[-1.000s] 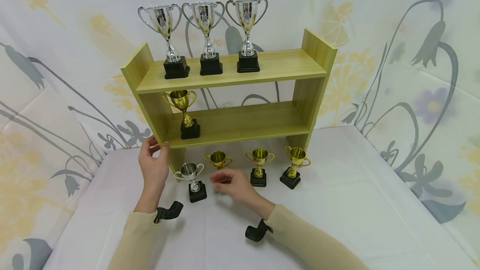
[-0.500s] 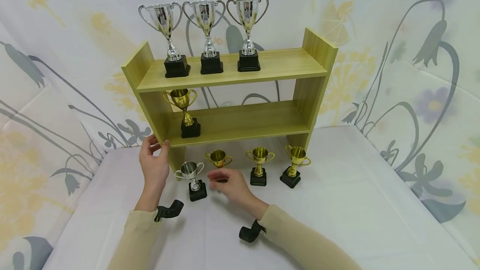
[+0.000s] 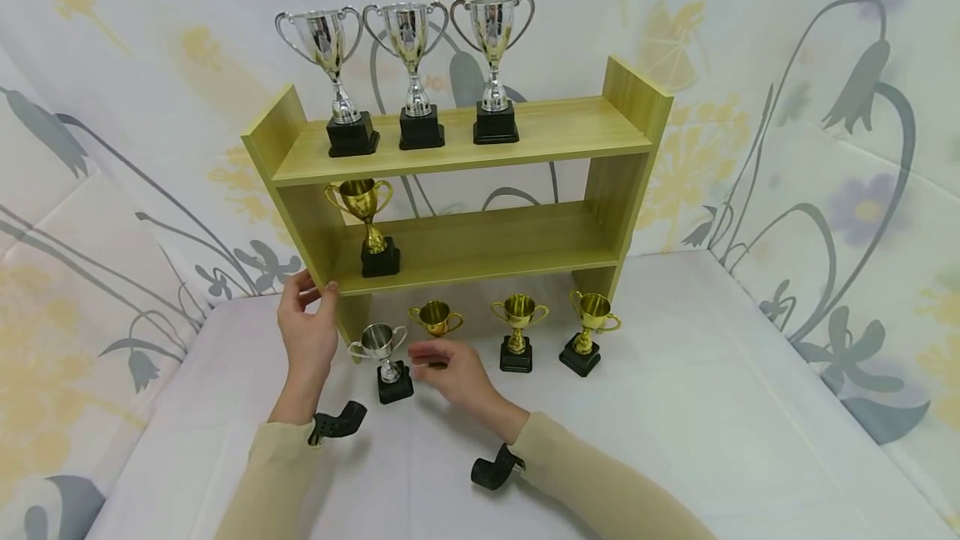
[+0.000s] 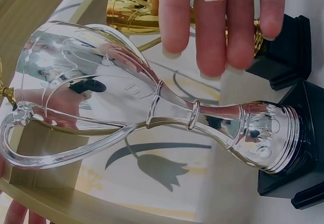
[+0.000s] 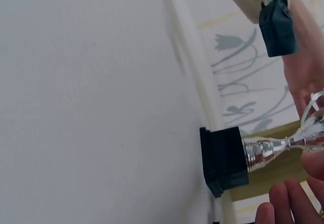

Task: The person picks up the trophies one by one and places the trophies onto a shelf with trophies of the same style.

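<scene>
My left hand (image 3: 309, 336) grips the left side panel of the wooden shelf (image 3: 480, 248), thumb at the front edge of the lower board. Just right of it, a small silver trophy cup (image 3: 379, 343) stands upright on its black base on the white cloth. My right hand (image 3: 456, 375) reaches in from the right with fingers extended toward that cup, thumb apart from them. Its fingertips overlap the silver trophy cup (image 5: 268, 150) in the right wrist view. Behind my right hand is a gold trophy cup (image 3: 435, 319), its base hidden.
Two more gold trophy cups (image 3: 519, 315) (image 3: 592, 315) stand to the right on the cloth. Three large silver trophy cups (image 3: 411, 40) line the top board, and one larger gold trophy cup (image 3: 367, 215) stands at the left of the lower board. A patterned cloth (image 3: 750, 148) hangs behind.
My right hand has moved slightly left, closer to the small silver trophy cup. My left hand stays on the shelf's side, and the trophy cups have not moved.
</scene>
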### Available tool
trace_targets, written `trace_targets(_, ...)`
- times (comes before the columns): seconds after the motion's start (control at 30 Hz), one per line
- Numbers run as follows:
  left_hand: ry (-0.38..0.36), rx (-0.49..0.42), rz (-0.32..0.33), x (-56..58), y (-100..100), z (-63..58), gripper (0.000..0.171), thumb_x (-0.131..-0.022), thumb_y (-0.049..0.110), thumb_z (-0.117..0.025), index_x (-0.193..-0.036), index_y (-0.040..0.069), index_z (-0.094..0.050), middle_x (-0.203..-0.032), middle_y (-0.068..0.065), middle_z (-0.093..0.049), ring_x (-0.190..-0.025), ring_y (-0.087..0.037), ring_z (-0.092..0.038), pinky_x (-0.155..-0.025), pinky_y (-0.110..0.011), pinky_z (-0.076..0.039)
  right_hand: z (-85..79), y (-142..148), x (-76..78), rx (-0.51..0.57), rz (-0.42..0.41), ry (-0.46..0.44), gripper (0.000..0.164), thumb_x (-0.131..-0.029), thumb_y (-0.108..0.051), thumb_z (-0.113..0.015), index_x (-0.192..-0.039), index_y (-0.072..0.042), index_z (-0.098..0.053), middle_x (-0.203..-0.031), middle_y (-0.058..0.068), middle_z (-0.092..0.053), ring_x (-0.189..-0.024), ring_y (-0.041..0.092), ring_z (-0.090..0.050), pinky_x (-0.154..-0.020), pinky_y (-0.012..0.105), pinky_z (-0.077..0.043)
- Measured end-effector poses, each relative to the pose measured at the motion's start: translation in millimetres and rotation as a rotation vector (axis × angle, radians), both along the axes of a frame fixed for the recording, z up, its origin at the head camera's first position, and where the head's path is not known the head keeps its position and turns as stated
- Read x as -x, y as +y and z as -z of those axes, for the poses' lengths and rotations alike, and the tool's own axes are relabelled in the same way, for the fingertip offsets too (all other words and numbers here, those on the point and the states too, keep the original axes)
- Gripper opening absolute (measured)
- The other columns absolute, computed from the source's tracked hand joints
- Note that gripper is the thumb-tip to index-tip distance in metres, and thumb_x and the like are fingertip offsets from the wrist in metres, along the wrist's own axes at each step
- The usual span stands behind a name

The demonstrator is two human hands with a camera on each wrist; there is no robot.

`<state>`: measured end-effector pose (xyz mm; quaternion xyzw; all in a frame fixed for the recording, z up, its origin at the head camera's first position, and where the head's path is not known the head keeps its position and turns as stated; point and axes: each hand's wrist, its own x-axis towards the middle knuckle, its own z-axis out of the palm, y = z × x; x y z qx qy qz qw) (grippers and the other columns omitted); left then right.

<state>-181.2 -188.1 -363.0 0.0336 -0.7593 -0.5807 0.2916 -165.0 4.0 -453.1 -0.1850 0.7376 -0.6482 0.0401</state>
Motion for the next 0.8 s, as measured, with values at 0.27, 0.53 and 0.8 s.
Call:
trace_targets(0.27,0.014,-0.01,0.008,-2.3,1,-3.3,0.034,-0.099,0.006,-0.055,-0.131,-0.005,-0.055,-0.114,-0.012,-0.052,-0.101,-0.012,-0.051,-0.078,-0.015,-0.047,-0.2,-10,-3.1,0.032,-0.006,-0.029,0.034,-0.087,0.001,-0.072,-0.121,0.002,-0.068,-0.117,0.017,-0.069,-0.108,0.034,-0.066,-0.082,0.023,-0.053)
trace_targets(0.53,0.024,0.001,-0.004,15.2,-13,20.1,0.034,-0.099,0.014,-0.058,-0.13,0.002,-0.058,-0.113,-0.004,-0.055,-0.102,-0.013,-0.053,-0.077,-0.017,-0.049,-0.1,-21,-1.4,0.018,0.021,-0.025,0.025,-0.087,0.0,-0.073,-0.112,0.001,-0.073,-0.11,0.013,-0.072,-0.106,0.032,-0.067,-0.08,0.022,-0.053)
trace_targets(0.8,0.009,0.012,-0.003,16.0,-14,21.6,0.034,-0.099,0.017,-0.058,-0.132,0.005,-0.058,-0.115,-0.003,-0.054,-0.103,-0.01,-0.052,-0.081,-0.022,-0.05,4.9,-28,0.0,0.009,0.052,-0.058,0.022,-0.086,-0.005,-0.076,-0.108,-0.003,-0.075,-0.106,0.007,-0.074,-0.104,0.024,-0.068,-0.085,0.024,-0.053)
